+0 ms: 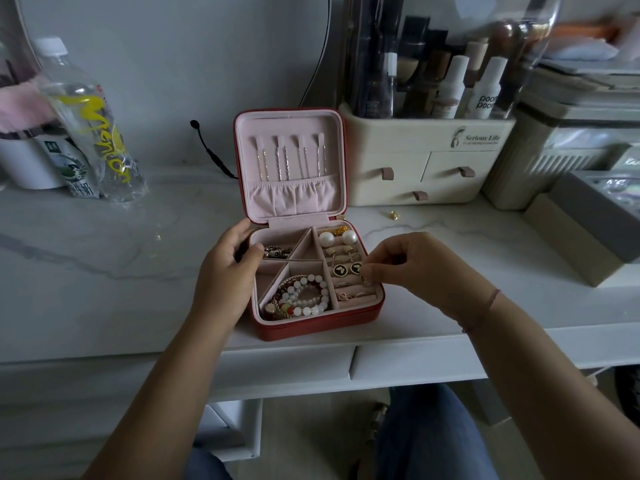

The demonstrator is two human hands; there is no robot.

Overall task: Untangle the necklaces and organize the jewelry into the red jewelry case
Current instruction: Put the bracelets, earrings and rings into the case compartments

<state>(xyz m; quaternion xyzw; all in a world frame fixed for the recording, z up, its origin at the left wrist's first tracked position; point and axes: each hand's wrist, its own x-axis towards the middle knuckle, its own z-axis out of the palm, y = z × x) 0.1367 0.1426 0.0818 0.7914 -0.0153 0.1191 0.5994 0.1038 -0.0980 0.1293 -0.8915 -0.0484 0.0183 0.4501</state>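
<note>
The left hand [228,258] gripped the left wall of the red jewelry case [318,322], fingers curled over its rim. The right hand [412,265] hovered over the case's right-hand ring rolls, fingertips pinching a small piece of jewelry [363,279] too small to identify.

The case sat on a white marbled table [104,254], near its front edge. Behind and to the right of the case stood a cream drawer organizer [426,161] filled with cosmetics. Farther right of the case lay a grey box [588,223]. Well to the left of the case and behind it a clear bottle [93,123] with yellow lettering stood tilted. A black cord [211,150] ran down just left of the case's lid. A tiny gold item [393,215] lay on the table just behind the case's right rear corner.

The case stood open with its pink-lined lid upright. Thin necklaces [287,157] hung straight in the lid, with their lower ends tucked into a gathered pocket [291,199]. In the base, beaded bracelets [301,296] filled the front compartment. Two pearl earrings [337,238] sat at the rear right, and black round studs [346,269] sat in front of them.
</note>
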